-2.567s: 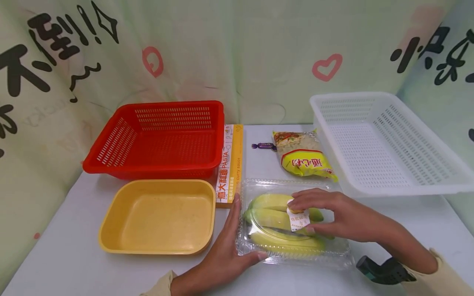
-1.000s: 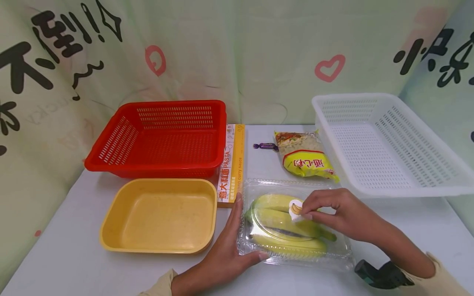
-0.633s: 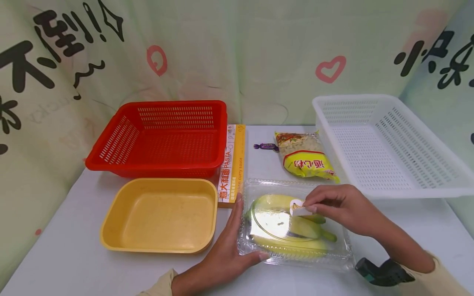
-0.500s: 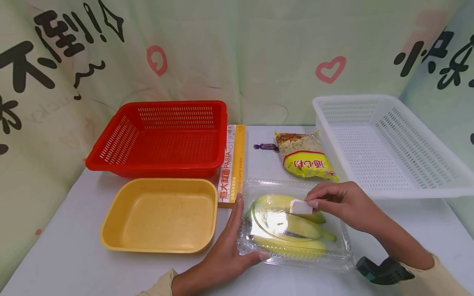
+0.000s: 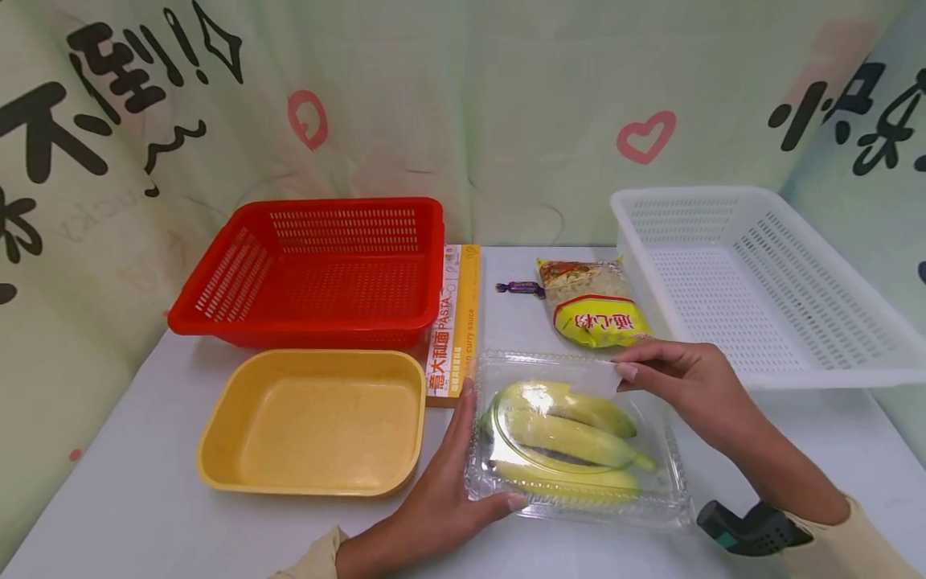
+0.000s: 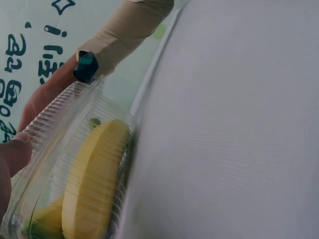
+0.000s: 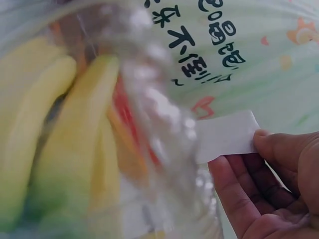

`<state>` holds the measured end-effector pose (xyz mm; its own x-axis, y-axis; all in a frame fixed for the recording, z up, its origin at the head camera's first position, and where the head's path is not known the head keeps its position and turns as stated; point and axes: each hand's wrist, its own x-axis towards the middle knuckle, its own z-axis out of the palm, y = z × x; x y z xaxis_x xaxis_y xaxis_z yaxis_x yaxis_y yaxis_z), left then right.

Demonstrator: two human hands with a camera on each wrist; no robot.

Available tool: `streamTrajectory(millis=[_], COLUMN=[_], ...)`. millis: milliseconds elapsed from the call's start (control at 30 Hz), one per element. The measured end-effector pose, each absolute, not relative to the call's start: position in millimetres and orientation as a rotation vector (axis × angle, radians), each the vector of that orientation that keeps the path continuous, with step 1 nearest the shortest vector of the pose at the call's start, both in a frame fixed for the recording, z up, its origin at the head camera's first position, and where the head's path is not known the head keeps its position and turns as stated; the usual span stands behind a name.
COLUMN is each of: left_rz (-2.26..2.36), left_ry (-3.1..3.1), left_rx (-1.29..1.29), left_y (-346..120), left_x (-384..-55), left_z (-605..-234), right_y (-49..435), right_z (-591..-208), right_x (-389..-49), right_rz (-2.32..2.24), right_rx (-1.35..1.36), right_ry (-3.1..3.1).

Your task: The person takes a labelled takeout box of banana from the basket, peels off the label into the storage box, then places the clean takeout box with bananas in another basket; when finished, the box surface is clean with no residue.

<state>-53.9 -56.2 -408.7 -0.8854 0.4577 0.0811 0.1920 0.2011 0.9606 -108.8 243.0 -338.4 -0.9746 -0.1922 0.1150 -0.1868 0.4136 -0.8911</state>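
- Across the bench, toward its far right corner, sits the white basket.
- Near the bench's far left corner stands the red basket.
- Just in front of it, nearer the left edge, lies the yellow tray.
- Right of the tray is the clear container, lid down over bananas whose long axes run roughly parallel to the bench's back edge, stems mostly rightward.
- Partly under the red basket's right side, a pasta box points toward the back edge.
- Beside the white basket lies a yellow pasta bag.
- Of the hands, the left hand is spread at the container's left side, thumb against its near rim; the right hand pinches a white label between thumb and fingers.
- That label juts leftward from the right fingertips by the container's far right corner, well apart from the left hand; whether it touches the plastic, I cannot tell.
- Toward the back edge, a purple candy meets the bag's left side.
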Motion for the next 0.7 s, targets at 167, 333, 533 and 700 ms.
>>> streamTrajectory(millis=[167, 333, 533, 700], left_rz=[1.737, 1.699, 1.608, 1.622], left_ry=[2.266, 2.309, 2.392, 2.357], left_rx=[0.62, 0.626, 0.565, 0.498], left_y=[-56.0, -56.7, -60.4, -65.9], left_x=[-53.6, -52.5, -50.1, -51.0], left_z=[-407.9, -403.9, -392.6, -378.2], right_y=[244.2, 243.1, 238.8, 231.8], right_z=[-332.2, -324.7, -317.2, -310.6], right_x=[-108.7, -108.7, -108.8, -110.9], right_rz=[-1.673, -1.712, -1.699, -1.659], right_rx=[-0.369, -0.418, -0.46, -0.475], right_ry=[2.662, 2.643, 2.653, 2.664])
